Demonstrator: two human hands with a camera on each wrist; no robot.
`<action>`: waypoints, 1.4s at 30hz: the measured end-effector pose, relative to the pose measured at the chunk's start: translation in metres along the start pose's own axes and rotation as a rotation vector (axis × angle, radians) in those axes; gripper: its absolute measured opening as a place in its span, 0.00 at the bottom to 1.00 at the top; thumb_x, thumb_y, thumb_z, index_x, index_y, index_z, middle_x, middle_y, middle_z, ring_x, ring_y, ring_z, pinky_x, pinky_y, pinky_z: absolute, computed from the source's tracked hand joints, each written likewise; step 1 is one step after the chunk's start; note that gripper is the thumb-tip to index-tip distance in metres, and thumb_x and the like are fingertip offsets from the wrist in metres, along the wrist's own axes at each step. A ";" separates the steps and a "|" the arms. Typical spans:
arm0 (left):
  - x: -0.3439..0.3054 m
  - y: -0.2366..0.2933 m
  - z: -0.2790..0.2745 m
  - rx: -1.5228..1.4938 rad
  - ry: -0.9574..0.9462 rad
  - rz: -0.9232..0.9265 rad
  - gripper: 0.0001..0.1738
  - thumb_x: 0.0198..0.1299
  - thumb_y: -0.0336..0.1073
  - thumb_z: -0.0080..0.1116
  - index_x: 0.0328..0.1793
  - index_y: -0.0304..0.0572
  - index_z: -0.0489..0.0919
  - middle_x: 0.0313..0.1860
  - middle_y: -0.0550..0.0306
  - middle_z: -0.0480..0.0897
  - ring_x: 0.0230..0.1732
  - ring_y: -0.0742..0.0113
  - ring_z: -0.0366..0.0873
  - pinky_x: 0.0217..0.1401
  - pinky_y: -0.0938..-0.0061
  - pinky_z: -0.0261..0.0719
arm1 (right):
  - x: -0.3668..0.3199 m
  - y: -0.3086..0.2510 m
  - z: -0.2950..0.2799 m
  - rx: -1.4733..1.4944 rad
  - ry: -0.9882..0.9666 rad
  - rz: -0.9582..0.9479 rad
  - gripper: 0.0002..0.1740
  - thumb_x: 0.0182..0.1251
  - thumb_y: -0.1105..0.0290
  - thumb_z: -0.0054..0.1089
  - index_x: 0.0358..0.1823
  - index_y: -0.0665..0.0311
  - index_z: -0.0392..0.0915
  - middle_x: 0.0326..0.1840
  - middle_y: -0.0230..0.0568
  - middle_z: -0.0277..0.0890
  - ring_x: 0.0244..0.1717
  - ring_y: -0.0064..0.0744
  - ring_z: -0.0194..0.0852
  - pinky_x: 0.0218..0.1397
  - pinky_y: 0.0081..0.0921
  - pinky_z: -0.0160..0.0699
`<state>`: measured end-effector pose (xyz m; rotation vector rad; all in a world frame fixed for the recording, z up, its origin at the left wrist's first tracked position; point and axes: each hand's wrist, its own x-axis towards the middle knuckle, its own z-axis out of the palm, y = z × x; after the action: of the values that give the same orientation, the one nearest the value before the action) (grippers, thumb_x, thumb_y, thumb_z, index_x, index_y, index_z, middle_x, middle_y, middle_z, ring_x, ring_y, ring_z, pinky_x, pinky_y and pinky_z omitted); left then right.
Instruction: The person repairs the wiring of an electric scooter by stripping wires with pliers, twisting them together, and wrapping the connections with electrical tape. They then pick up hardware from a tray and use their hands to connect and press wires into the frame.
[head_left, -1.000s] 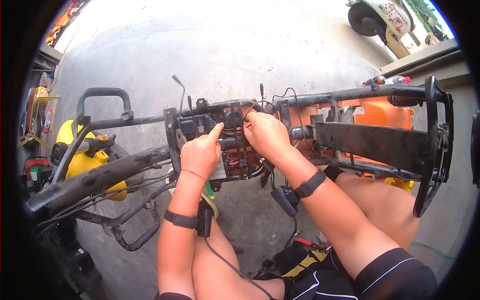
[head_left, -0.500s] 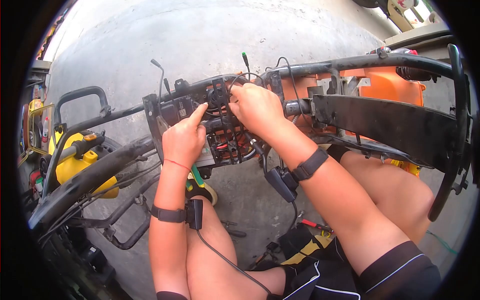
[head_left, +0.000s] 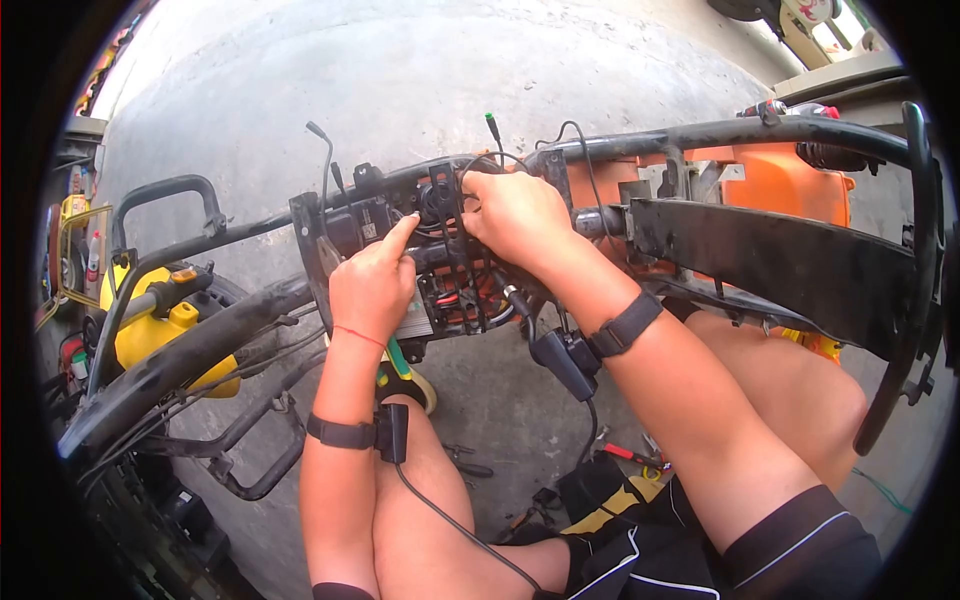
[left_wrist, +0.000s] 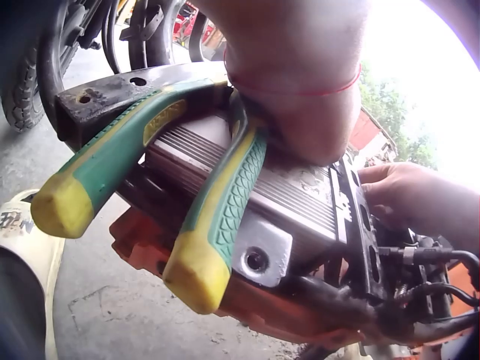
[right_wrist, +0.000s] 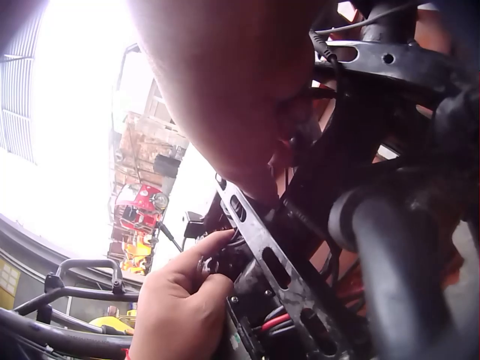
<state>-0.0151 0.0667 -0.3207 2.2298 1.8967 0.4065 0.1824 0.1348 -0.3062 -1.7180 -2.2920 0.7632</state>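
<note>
My right hand (head_left: 525,215), fingers curled, pinches a thin black cable (head_left: 508,155) at the far side of a slotted metal bracket (right_wrist: 257,238); its fingertips are largely hidden. My left hand (head_left: 373,287) reaches in from the near side, index finger stretched towards a dark round part by the same bracket. In the right wrist view its thumb and index lie around small dark parts, and I cannot tell whether they pinch one. Beneath the left wrist sits a finned metal box (left_wrist: 296,214). Pliers with green and yellow handles (left_wrist: 225,199) rest over that box.
A black tubular vehicle frame (head_left: 700,135) spans the view, with orange plastic (head_left: 785,185) on the right and a yellow part (head_left: 150,335) on the left. A green-tipped connector (head_left: 492,125) stands up beyond the hands. Red-handled tools (head_left: 630,455) lie on the concrete floor.
The head view has shifted, so frame and hands sit further left and slightly higher than a second ago. Both hands keep nearly the same places on the frame.
</note>
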 end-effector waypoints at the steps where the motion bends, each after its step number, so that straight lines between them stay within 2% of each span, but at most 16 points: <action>1: 0.001 0.001 -0.001 -0.017 -0.005 -0.028 0.26 0.55 0.31 0.58 0.62 0.62 0.81 0.31 0.52 0.85 0.31 0.52 0.84 0.33 0.58 0.82 | 0.000 0.000 0.000 0.002 0.000 -0.001 0.10 0.57 0.66 0.63 0.39 0.59 0.82 0.32 0.46 0.84 0.40 0.50 0.85 0.44 0.46 0.83; 4: 0.003 0.007 -0.005 -0.060 -0.047 -0.111 0.25 0.56 0.33 0.56 0.62 0.64 0.82 0.33 0.48 0.85 0.34 0.48 0.84 0.37 0.57 0.82 | 0.000 0.002 0.001 -0.009 0.024 -0.011 0.09 0.57 0.66 0.63 0.38 0.59 0.82 0.31 0.47 0.84 0.39 0.50 0.85 0.43 0.46 0.84; 5: 0.005 0.008 -0.007 -0.088 -0.079 -0.165 0.25 0.58 0.34 0.54 0.62 0.67 0.82 0.34 0.45 0.85 0.36 0.45 0.84 0.40 0.56 0.82 | 0.001 0.002 0.000 -0.003 -0.003 0.002 0.12 0.56 0.65 0.65 0.42 0.57 0.83 0.33 0.48 0.84 0.41 0.51 0.85 0.45 0.46 0.83; 7: 0.006 0.009 -0.006 -0.077 -0.086 -0.179 0.25 0.58 0.34 0.54 0.62 0.67 0.82 0.33 0.45 0.84 0.36 0.45 0.84 0.40 0.56 0.82 | 0.001 0.003 0.001 0.005 -0.031 0.015 0.16 0.56 0.64 0.66 0.46 0.56 0.84 0.35 0.50 0.84 0.43 0.52 0.84 0.47 0.47 0.82; 9: 0.006 0.009 -0.006 -0.068 -0.091 -0.195 0.25 0.58 0.35 0.54 0.62 0.68 0.82 0.32 0.45 0.84 0.35 0.45 0.84 0.40 0.56 0.81 | 0.001 0.003 0.002 0.012 0.015 -0.017 0.09 0.55 0.66 0.63 0.37 0.60 0.82 0.31 0.47 0.84 0.38 0.50 0.85 0.42 0.45 0.84; 13: 0.005 0.009 -0.004 -0.062 -0.064 -0.192 0.25 0.57 0.35 0.55 0.62 0.68 0.82 0.30 0.45 0.84 0.34 0.46 0.84 0.39 0.56 0.81 | 0.002 0.006 0.003 0.003 0.038 -0.048 0.10 0.55 0.66 0.63 0.37 0.61 0.82 0.31 0.47 0.84 0.38 0.50 0.85 0.43 0.46 0.84; 15: 0.004 0.009 -0.003 -0.062 -0.061 -0.192 0.25 0.57 0.35 0.55 0.62 0.68 0.82 0.30 0.46 0.84 0.33 0.46 0.84 0.39 0.56 0.81 | 0.002 0.005 0.003 0.011 -0.018 -0.009 0.14 0.55 0.64 0.65 0.44 0.58 0.84 0.34 0.49 0.84 0.41 0.53 0.84 0.46 0.48 0.82; 18: 0.003 0.009 -0.001 -0.072 -0.044 -0.180 0.25 0.56 0.36 0.56 0.62 0.68 0.82 0.28 0.47 0.84 0.31 0.48 0.84 0.37 0.58 0.81 | 0.002 0.004 0.002 0.004 -0.025 0.005 0.14 0.56 0.64 0.65 0.44 0.58 0.84 0.34 0.50 0.84 0.41 0.53 0.84 0.46 0.48 0.82; 21: 0.005 0.011 -0.003 -0.123 0.005 -0.155 0.22 0.57 0.38 0.58 0.59 0.65 0.85 0.27 0.49 0.84 0.30 0.51 0.84 0.36 0.61 0.81 | 0.000 0.004 0.003 -0.012 0.030 -0.038 0.09 0.56 0.66 0.63 0.37 0.61 0.82 0.31 0.47 0.84 0.38 0.50 0.85 0.44 0.45 0.84; 26: 0.022 0.012 -0.005 -0.122 -0.021 -0.252 0.14 0.62 0.46 0.61 0.50 0.55 0.88 0.29 0.49 0.85 0.31 0.51 0.85 0.35 0.63 0.80 | 0.001 0.005 0.006 -0.013 0.027 -0.041 0.09 0.57 0.66 0.62 0.37 0.61 0.82 0.31 0.46 0.84 0.38 0.49 0.86 0.43 0.45 0.84; 32: 0.045 0.017 -0.006 -0.004 -0.063 -0.283 0.13 0.60 0.46 0.62 0.44 0.50 0.88 0.35 0.48 0.87 0.41 0.48 0.86 0.42 0.59 0.82 | 0.002 0.005 0.005 -0.011 0.005 -0.022 0.09 0.57 0.66 0.61 0.37 0.61 0.82 0.32 0.47 0.84 0.39 0.49 0.86 0.44 0.45 0.84; 35: 0.061 0.017 -0.014 0.016 -0.187 -0.343 0.13 0.58 0.44 0.63 0.44 0.48 0.88 0.36 0.48 0.87 0.41 0.49 0.86 0.44 0.60 0.82 | 0.004 0.005 0.005 0.004 -0.016 -0.006 0.11 0.57 0.65 0.63 0.41 0.60 0.83 0.33 0.48 0.85 0.40 0.50 0.85 0.45 0.46 0.83; 37: 0.071 0.015 -0.019 0.000 -0.413 -0.430 0.16 0.58 0.45 0.64 0.49 0.50 0.87 0.43 0.48 0.88 0.49 0.49 0.85 0.51 0.58 0.82 | 0.003 0.004 0.004 0.017 -0.035 0.010 0.14 0.56 0.65 0.64 0.44 0.58 0.84 0.35 0.48 0.85 0.42 0.51 0.84 0.46 0.46 0.82; 38: 0.069 0.014 -0.017 0.001 -0.415 -0.431 0.16 0.58 0.45 0.64 0.49 0.50 0.87 0.43 0.48 0.88 0.49 0.49 0.85 0.51 0.58 0.82 | 0.003 0.003 0.003 0.009 -0.050 0.025 0.14 0.56 0.65 0.64 0.44 0.58 0.84 0.35 0.47 0.85 0.42 0.51 0.85 0.46 0.47 0.82; 40: 0.067 0.012 -0.012 -0.014 -0.297 -0.413 0.13 0.56 0.40 0.65 0.43 0.43 0.88 0.36 0.47 0.87 0.40 0.52 0.87 0.46 0.64 0.82 | 0.003 0.003 0.003 0.003 -0.066 0.043 0.14 0.56 0.65 0.64 0.44 0.58 0.84 0.35 0.47 0.85 0.42 0.51 0.85 0.46 0.47 0.82; 42: 0.067 0.011 -0.012 -0.024 -0.304 -0.416 0.13 0.56 0.40 0.65 0.44 0.43 0.88 0.36 0.46 0.87 0.40 0.52 0.87 0.46 0.64 0.82 | 0.003 0.006 0.006 0.021 -0.032 0.004 0.13 0.56 0.64 0.63 0.43 0.58 0.83 0.34 0.47 0.85 0.42 0.51 0.84 0.45 0.47 0.82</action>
<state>0.0012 0.1308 -0.2997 1.6963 2.0896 0.0218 0.1836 0.1374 -0.3142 -1.7143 -2.2935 0.8189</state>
